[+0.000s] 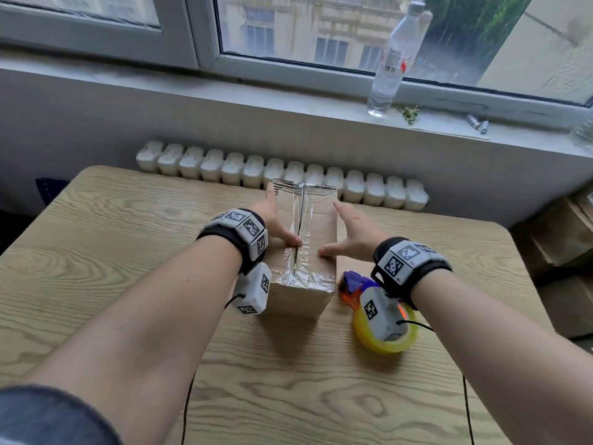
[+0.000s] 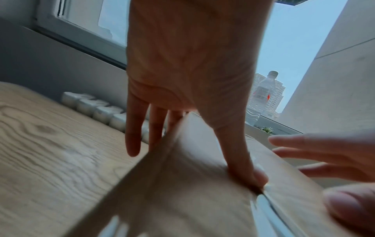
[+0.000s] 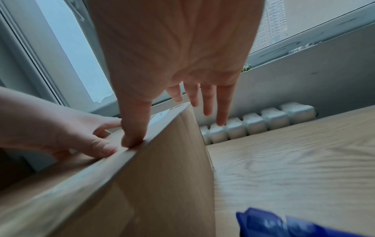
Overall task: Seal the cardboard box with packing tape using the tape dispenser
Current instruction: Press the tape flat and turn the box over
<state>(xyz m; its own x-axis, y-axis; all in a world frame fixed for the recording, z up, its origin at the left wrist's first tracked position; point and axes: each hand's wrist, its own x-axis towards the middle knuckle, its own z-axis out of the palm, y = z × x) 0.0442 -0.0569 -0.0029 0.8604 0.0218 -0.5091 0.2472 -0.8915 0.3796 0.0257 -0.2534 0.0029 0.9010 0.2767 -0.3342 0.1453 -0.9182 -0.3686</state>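
Note:
A small cardboard box [image 1: 316, 226] stands in the middle of the wooden table [image 1: 112, 252], with shiny clear tape [image 1: 305, 216] running along its top seam. My left hand [image 1: 276, 220] lies against the box's left side with fingers straight, its thumb [image 2: 247, 170] pressing on the top beside the seam. My right hand [image 1: 348, 234] is at the right side. Its thumb [image 3: 131, 136] rests on the top edge and its straight fingers [image 3: 221, 109] stand just off the box's wall. The blue and orange tape dispenser [image 1: 353, 287] with a yellow roll lies on the table under my right wrist.
A radiator [image 1: 282, 175] runs behind the table's far edge. On the windowsill stand a clear water bottle [image 1: 394, 59] and small bits. Brown cardboard boxes [image 1: 564, 245] are stacked on the floor to the right. Bare wood lies to the box's left and in front of it.

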